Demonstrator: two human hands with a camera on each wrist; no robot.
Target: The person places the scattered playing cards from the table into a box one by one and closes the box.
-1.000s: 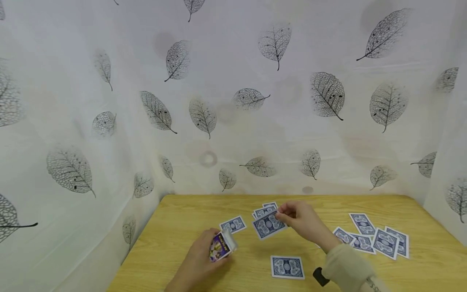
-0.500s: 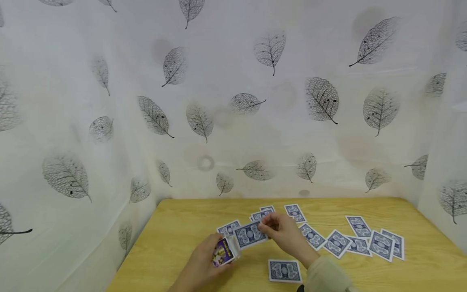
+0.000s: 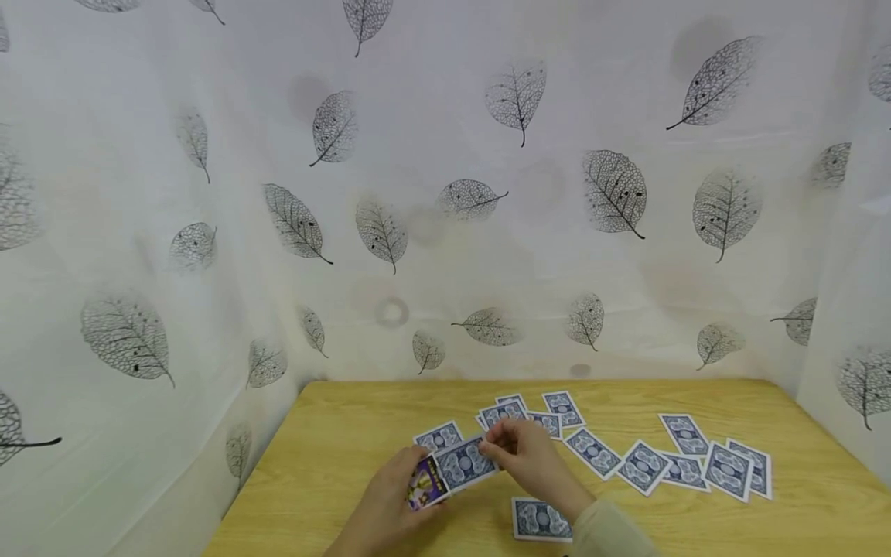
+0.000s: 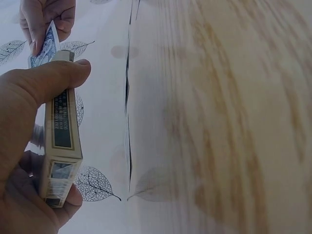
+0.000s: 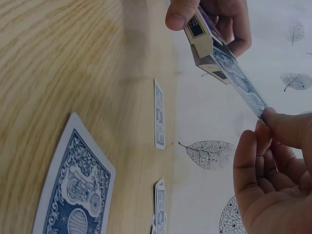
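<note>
Lower and further left in the head view than half a second ago, the blue-and-white patterned playing card now has its left end in the open mouth of the small purple-and-black cardboard box with cream sides, at lower centre. Pinching the card's outer end between thumb and fingertips is the right hand, while the left hand curls around the box, thumb along one narrow side. Whatever else the box contains is hidden, and matching face-down cards lie at lower right.

The right hand has slid its card partway into the box.
</note>
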